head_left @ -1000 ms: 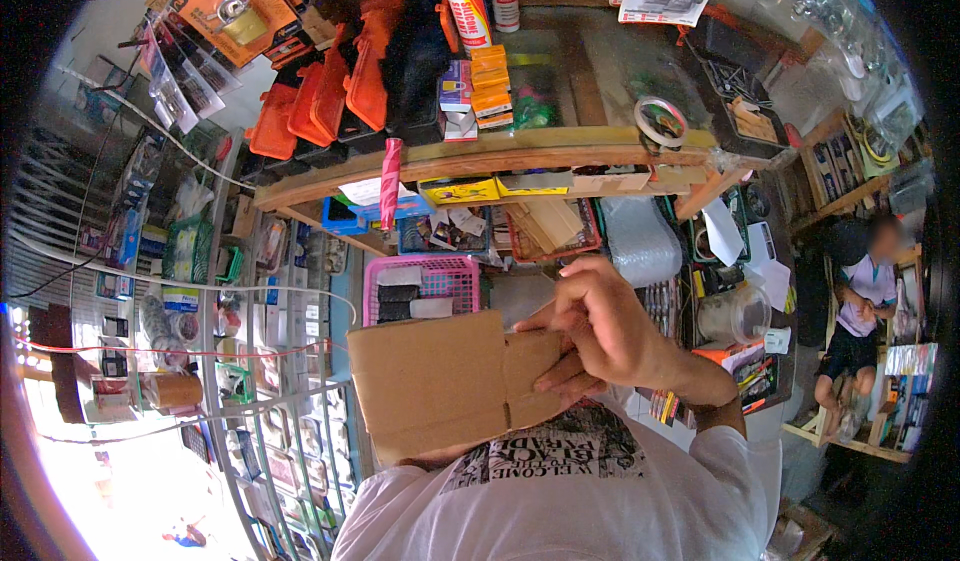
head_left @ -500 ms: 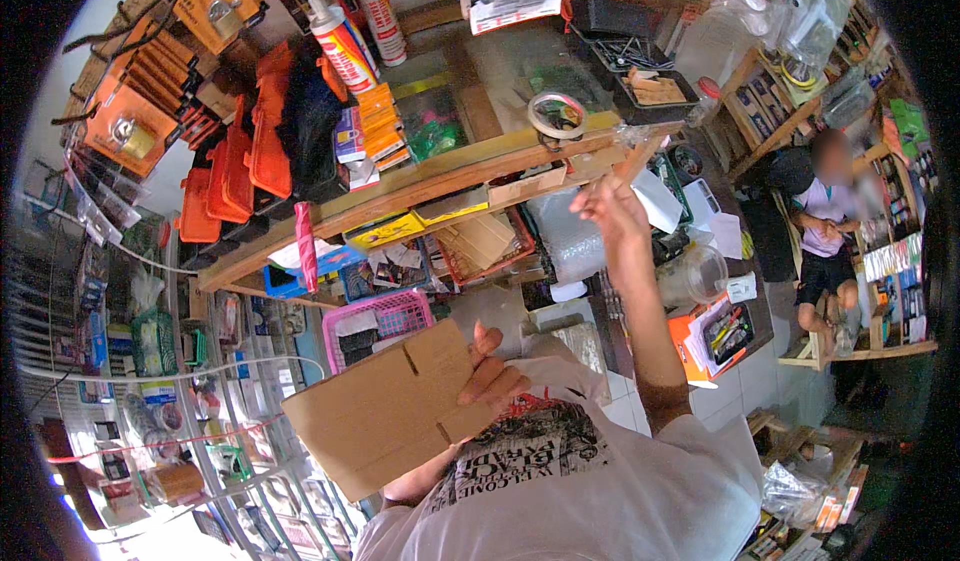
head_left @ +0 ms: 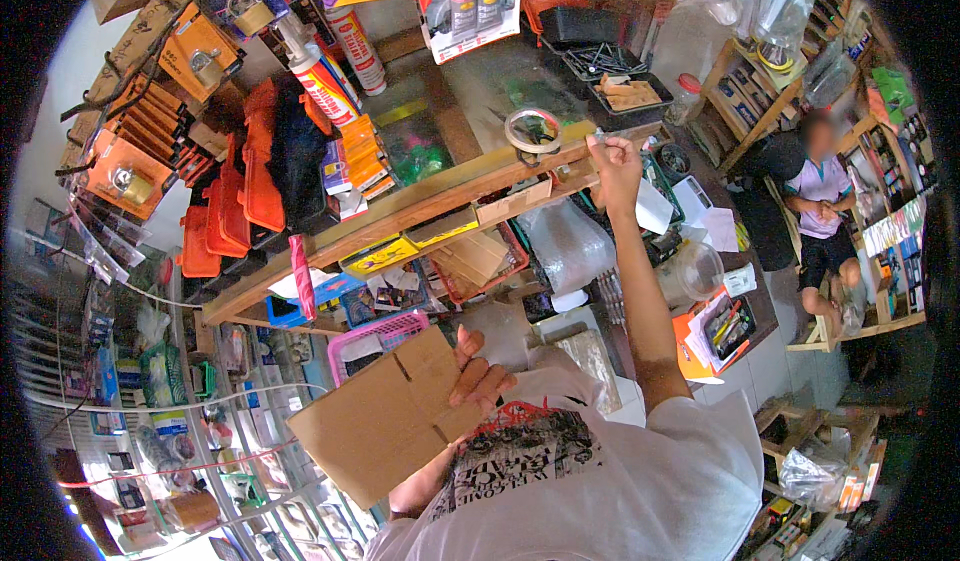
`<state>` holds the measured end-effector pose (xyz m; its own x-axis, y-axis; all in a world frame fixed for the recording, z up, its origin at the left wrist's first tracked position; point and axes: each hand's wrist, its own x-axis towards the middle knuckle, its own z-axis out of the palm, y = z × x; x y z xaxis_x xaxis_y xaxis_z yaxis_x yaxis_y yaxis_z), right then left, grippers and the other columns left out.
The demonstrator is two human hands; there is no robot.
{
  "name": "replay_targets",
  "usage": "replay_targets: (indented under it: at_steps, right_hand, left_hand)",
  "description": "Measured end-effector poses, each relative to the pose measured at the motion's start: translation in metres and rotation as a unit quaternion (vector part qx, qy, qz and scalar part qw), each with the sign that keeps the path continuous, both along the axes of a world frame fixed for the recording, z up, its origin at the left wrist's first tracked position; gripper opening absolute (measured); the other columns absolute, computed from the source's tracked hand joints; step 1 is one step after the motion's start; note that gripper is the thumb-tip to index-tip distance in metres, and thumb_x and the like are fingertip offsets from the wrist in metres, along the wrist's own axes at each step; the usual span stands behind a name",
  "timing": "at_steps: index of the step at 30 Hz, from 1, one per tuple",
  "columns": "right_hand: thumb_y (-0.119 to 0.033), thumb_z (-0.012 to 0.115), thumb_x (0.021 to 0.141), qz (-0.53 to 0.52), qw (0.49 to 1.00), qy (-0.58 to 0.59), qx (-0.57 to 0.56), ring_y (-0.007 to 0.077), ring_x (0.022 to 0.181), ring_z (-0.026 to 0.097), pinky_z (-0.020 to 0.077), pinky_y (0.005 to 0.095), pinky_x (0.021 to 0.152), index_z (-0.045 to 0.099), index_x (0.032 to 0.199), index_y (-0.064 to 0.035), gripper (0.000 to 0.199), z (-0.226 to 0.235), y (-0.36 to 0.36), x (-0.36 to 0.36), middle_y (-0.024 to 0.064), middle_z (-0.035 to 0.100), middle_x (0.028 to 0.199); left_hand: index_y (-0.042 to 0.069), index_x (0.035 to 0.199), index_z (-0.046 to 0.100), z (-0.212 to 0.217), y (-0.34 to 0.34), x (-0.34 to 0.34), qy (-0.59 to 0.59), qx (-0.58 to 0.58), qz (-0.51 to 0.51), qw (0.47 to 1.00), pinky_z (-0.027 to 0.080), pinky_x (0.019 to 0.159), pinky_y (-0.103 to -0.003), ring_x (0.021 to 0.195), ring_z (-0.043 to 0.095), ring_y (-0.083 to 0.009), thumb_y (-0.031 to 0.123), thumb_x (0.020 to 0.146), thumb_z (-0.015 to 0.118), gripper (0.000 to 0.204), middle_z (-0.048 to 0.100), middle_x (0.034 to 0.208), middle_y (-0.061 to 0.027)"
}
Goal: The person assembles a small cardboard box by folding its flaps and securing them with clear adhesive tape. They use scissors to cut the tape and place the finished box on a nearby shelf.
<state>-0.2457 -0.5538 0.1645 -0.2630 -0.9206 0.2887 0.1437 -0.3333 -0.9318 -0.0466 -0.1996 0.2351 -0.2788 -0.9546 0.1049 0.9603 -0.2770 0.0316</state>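
Note:
My left hand grips a flat piece of brown cardboard by its right edge, and two dark slits show in the cardboard. It is tilted in front of my shirt, with part of my left forearm behind it. Stretched far forward, my right hand is at the right end of a wooden counter edge. Its thumb and fingertips are pinched together. What they hold, if anything, is too small to make out. Left of those fingers a roll of tape lies on the counter edge.
Orange-lidded cases, sealant tubes and hanging padlocks crowd the left. Below the counter sit a pink basket and a bubble-wrapped bundle. A tray of screws stands at the back. Another person sits at far right.
My right hand has closed from spread fingers to a pinch and reached slightly farther forward, to the counter edge. The cardboard stays in my left hand. The view has shifted a little.

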Motion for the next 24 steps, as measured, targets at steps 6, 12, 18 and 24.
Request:
replay_targets:
  at_steps: [6,12,18,24]
  right_hand:
    - [-0.019,0.089,0.076,-0.06,0.997,-0.008,0.057,0.0038,0.061,0.045,0.0348,0.0193,0.053,0.046,0.101,-0.0051,0.051,0.003,0.001,0.002,-0.0064,0.048,0.071]
    - [-0.023,0.092,0.072,-0.063,0.997,0.016,0.037,0.0058,0.062,0.041,0.0367,0.0224,0.055,0.045,0.1,-0.007,0.058,0.013,0.011,-0.001,-0.0049,0.042,0.074]
    - [-0.018,0.089,0.075,-0.043,0.999,-0.02,-0.009,0.0056,0.071,0.043,0.0383,0.0221,0.064,0.047,0.103,-0.0074,0.052,0.02,0.018,-0.009,-0.0037,0.046,0.078]
    - [-0.03,0.071,0.093,0.052,0.997,0.041,-0.029,0.0084,0.081,0.051,0.0415,0.0234,0.073,0.051,0.113,-0.0055,0.037,0.053,0.096,0.003,-0.0007,0.056,0.087]
  left_hand:
    - [0.019,0.104,0.053,-0.003,0.005,0.011,-0.05,0.036,0.044,0.997,0.038,0.085,-0.035,0.058,0.046,-0.0134,0.043,0.11,0.025,0.037,0.052,0.052,0.0038]
    - [0.018,0.105,0.055,-0.023,-0.003,0.019,-0.106,0.013,0.109,0.988,0.043,0.076,-0.033,0.06,0.049,-0.013,0.042,0.109,0.035,0.032,0.05,0.055,0.0048]
    - [0.017,0.105,0.055,-0.036,-0.01,0.03,-0.207,0.139,0.202,0.947,0.045,0.068,-0.032,0.062,0.051,-0.0125,0.043,0.108,0.038,0.031,0.052,0.061,0.0039]
    - [0.013,0.107,0.055,-0.039,-0.033,0.053,-0.384,0.297,0.407,0.774,0.049,0.066,-0.032,0.072,0.056,-0.0132,0.043,0.108,0.041,0.033,0.056,0.078,0.0015]
